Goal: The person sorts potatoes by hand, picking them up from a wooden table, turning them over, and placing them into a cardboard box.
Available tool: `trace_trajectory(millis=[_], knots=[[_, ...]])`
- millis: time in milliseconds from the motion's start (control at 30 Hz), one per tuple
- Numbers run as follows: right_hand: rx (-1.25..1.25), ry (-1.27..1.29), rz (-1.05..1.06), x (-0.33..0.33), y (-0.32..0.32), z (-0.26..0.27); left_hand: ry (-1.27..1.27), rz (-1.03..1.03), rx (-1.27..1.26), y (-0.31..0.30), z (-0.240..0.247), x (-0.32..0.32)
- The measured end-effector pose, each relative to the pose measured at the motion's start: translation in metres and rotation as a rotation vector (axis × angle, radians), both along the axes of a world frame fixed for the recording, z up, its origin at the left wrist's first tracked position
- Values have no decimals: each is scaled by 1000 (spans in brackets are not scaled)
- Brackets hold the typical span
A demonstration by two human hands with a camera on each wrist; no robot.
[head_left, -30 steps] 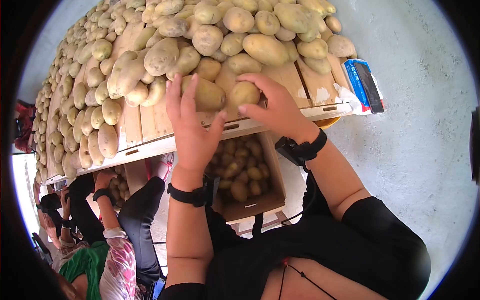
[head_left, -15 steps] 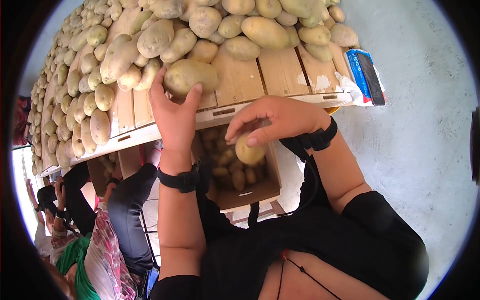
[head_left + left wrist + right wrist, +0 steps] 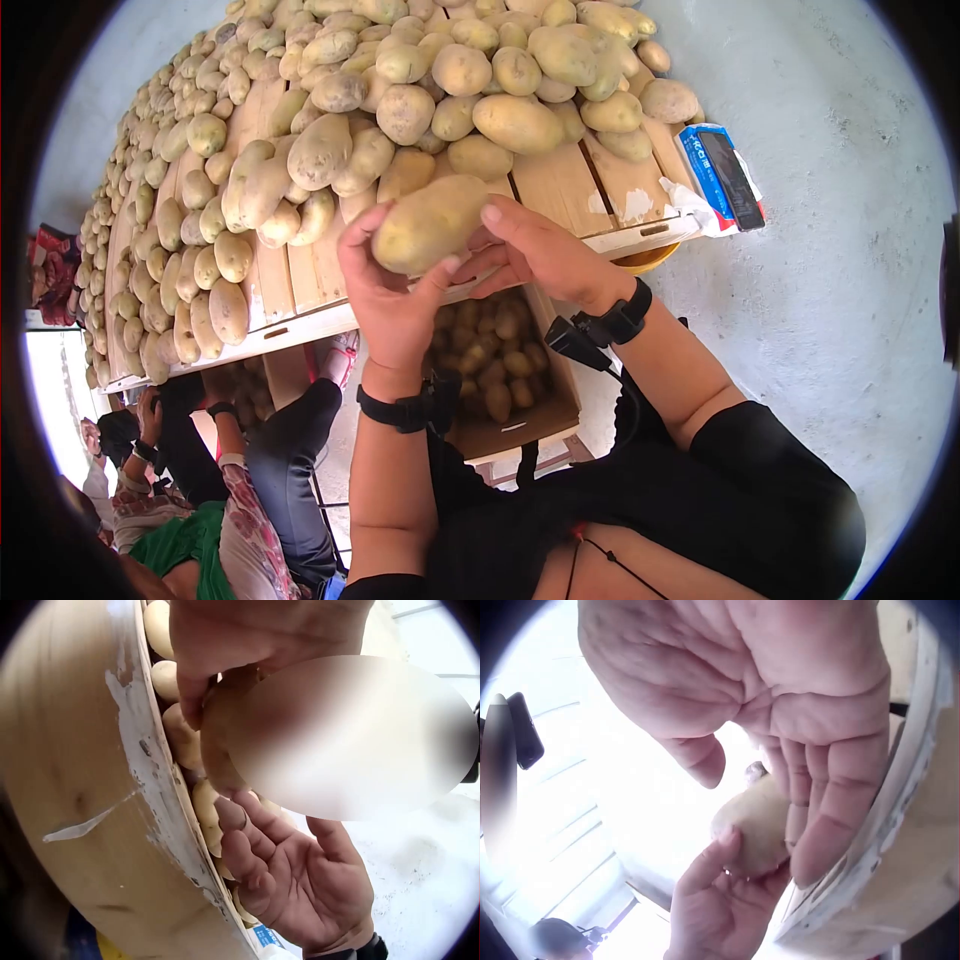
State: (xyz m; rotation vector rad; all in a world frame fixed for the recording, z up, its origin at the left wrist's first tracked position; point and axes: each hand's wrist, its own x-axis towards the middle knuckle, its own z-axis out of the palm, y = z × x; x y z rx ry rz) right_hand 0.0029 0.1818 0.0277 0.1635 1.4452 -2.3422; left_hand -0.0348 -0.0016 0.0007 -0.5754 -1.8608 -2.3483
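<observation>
My left hand [image 3: 385,305] grips a large oblong yellowish potato [image 3: 432,226], held up just over the front edge of the slatted table. In the left wrist view, part of that potato [image 3: 219,742] shows under the left hand [image 3: 262,634], and a blurred oval hides the rest. My right hand [image 3: 545,252] is at the potato's right end, holding nothing of its own. From the right wrist, its palm and long fingers [image 3: 836,787] look extended, with the thumb apart from the potato [image 3: 754,825]. Below the table edge stands a cardboard box [image 3: 510,432] with smaller potatoes [image 3: 490,355] inside.
Many potatoes [image 3: 405,112] are heaped across the wooden slatted table [image 3: 555,190]. At its right corner lie a blue box and a dark phone [image 3: 733,180]. A yellow container [image 3: 647,260] shows under that corner. Another person [image 3: 215,520] sits close on the left.
The small potato my right hand carried from the table to above the cardboard box has left that hand. The left hand has lifted the large potato, and the right hand has come up to it.
</observation>
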Motion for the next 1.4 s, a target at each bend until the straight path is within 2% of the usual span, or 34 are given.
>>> trace_trajectory(millis=[33, 67, 133, 333, 467, 533, 633, 700, 800, 900, 967, 1000, 1100, 1167, 1300, 1400], knots=[[-106, 18, -47, -1, -1, -3, -29, -77, 15, 4, 4, 5], [-213, 35, -88, -4, -3, -3, 51, -113, -39, 6, -5, 6], [-165, 32, -132, -4, 1, -1, 222, -145, -246, 6, 0, 6], [-115, 73, -153, -2, 8, -6, 33, -270, -80, -2, 0, 2], [-91, 79, -122, -3, 11, -7, 7, -275, -26, -4, 5, 3], [-37, 122, -69, -5, 16, -10, -91, -276, 39, -9, 4, 2], [24, 140, 71, -3, 18, -6, -115, -87, -53, -19, -2, -6], [55, 197, 186, 0, 14, -2, -182, -19, 116, -21, -4, -15], [260, 324, 392, 2, 6, -3, -263, 110, 203, -27, 0, -22], [410, 403, 681, 4, -4, 2, -300, 141, 177, -34, 7, -24], [230, 325, 742, 12, -17, -14, -280, 111, 155, -36, 8, -27], [158, 289, 757, 15, -20, -18, -264, 58, 247, -41, 2, -31], [116, 299, 762, 14, -24, -12, -242, 64, 164, -36, 11, -30], [220, 365, 726, 11, -24, -9, -180, 113, 63, -31, 19, -27], [254, 452, 645, 5, -23, -10, 49, 314, -353, -30, 20, -35], [265, 473, 611, 2, -25, -10, 112, 378, -498, -25, 26, -36]])
